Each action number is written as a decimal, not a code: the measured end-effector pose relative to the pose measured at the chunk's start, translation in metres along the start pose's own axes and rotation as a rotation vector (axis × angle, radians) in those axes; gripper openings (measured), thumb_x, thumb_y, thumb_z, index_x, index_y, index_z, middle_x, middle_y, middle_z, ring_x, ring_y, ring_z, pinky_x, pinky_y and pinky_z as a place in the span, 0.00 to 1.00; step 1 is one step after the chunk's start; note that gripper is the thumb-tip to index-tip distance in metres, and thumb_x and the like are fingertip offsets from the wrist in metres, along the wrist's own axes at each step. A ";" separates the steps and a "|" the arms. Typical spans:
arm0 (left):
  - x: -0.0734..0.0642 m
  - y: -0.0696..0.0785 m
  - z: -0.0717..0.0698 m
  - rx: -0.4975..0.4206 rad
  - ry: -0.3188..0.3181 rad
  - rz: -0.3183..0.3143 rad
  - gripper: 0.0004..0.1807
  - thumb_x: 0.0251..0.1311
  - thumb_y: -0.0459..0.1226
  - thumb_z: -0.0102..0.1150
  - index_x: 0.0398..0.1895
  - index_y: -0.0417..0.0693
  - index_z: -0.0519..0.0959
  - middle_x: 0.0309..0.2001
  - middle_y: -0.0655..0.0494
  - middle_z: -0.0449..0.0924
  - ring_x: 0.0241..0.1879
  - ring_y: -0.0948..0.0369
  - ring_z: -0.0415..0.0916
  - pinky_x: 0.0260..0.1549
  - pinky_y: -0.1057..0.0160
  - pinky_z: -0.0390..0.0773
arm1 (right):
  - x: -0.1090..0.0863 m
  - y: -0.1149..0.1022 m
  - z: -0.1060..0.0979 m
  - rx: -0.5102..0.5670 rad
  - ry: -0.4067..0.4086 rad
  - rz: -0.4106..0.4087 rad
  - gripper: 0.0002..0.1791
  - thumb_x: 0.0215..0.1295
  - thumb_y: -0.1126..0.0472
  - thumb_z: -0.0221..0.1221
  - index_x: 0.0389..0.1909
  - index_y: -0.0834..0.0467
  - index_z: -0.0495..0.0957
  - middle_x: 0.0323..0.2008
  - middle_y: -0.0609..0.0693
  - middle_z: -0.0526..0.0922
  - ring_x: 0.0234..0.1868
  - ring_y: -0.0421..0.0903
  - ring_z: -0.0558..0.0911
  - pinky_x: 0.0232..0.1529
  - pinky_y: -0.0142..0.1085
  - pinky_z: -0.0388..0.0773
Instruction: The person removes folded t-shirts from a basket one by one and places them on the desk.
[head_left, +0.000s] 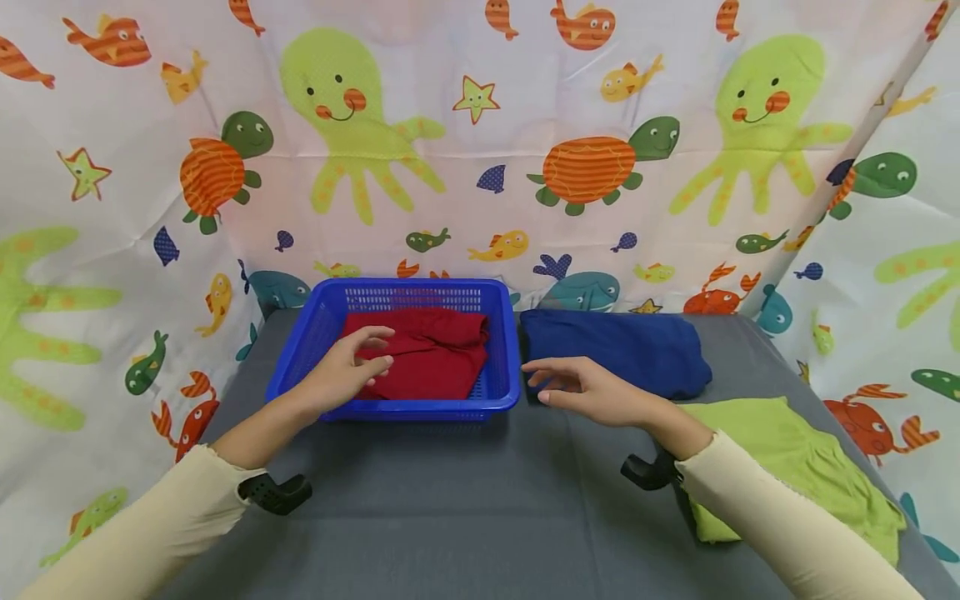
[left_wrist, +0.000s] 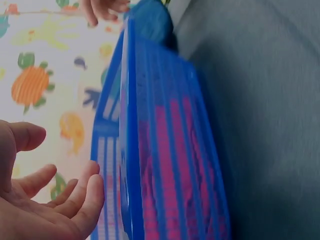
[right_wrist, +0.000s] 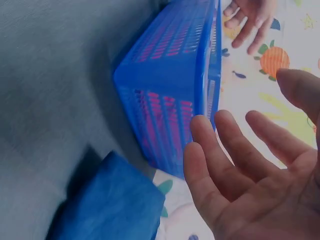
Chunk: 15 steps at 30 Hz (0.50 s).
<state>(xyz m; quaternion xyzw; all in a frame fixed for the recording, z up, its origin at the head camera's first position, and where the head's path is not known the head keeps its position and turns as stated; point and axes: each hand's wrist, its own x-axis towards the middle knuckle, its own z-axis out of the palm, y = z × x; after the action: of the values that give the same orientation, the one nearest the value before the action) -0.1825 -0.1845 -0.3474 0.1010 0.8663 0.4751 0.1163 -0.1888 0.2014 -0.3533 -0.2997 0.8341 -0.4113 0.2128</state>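
A blue plastic basket [head_left: 420, 408] with slotted sides stands at the back of the grey table, and a folded red cloth [head_left: 427, 367] lies inside it. My left hand [head_left: 347, 371] hovers over the basket's left front part, fingers loosely bent and holding nothing. Just off the basket's right front corner, my right hand [head_left: 588, 390] hangs in the air with its fingers relaxed. In the right wrist view, that hand [right_wrist: 255, 175] has nothing in its grasp. Behind it lies a folded dark blue cloth [head_left: 618, 350], to the right of the basket.
A lime green garment [head_left: 795, 475] with a gathered edge lies on the right side of the grey table [head_left: 450, 517], partly under the right forearm. A white curtain [head_left: 465, 217] printed with sea animals encloses the back and both sides.
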 end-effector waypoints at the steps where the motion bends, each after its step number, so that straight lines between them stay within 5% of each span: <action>1: 0.000 -0.003 -0.005 0.002 0.006 -0.018 0.27 0.76 0.40 0.50 0.75 0.45 0.62 0.69 0.35 0.68 0.58 0.42 0.80 0.55 0.47 0.82 | 0.005 -0.001 0.001 0.009 0.001 -0.006 0.27 0.76 0.56 0.56 0.72 0.59 0.69 0.61 0.59 0.80 0.61 0.57 0.80 0.58 0.43 0.82; 5: 0.004 -0.014 -0.025 -0.043 0.001 -0.107 0.29 0.78 0.43 0.46 0.77 0.43 0.58 0.70 0.33 0.65 0.64 0.37 0.73 0.61 0.45 0.78 | 0.023 -0.008 0.005 0.035 0.013 -0.040 0.27 0.76 0.57 0.55 0.71 0.61 0.69 0.62 0.61 0.80 0.61 0.57 0.80 0.60 0.45 0.81; 10: 0.014 -0.023 -0.039 -0.206 -0.015 -0.253 0.34 0.78 0.47 0.44 0.81 0.47 0.50 0.75 0.34 0.57 0.70 0.39 0.68 0.67 0.48 0.73 | 0.047 -0.015 0.009 0.121 0.058 -0.021 0.24 0.77 0.59 0.54 0.70 0.58 0.70 0.60 0.60 0.80 0.59 0.57 0.82 0.59 0.47 0.82; 15: 0.024 -0.031 -0.045 -0.286 -0.031 -0.295 0.38 0.78 0.49 0.44 0.82 0.47 0.44 0.79 0.35 0.49 0.74 0.37 0.61 0.71 0.45 0.67 | 0.072 -0.018 0.016 0.257 0.095 0.056 0.25 0.77 0.59 0.53 0.72 0.57 0.68 0.65 0.60 0.77 0.64 0.58 0.79 0.64 0.53 0.78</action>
<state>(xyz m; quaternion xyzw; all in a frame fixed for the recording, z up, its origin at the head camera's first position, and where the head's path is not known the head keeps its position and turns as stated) -0.2209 -0.2300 -0.3530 -0.0373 0.7934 0.5697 0.2112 -0.2262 0.1352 -0.3552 -0.2268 0.7919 -0.5221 0.2211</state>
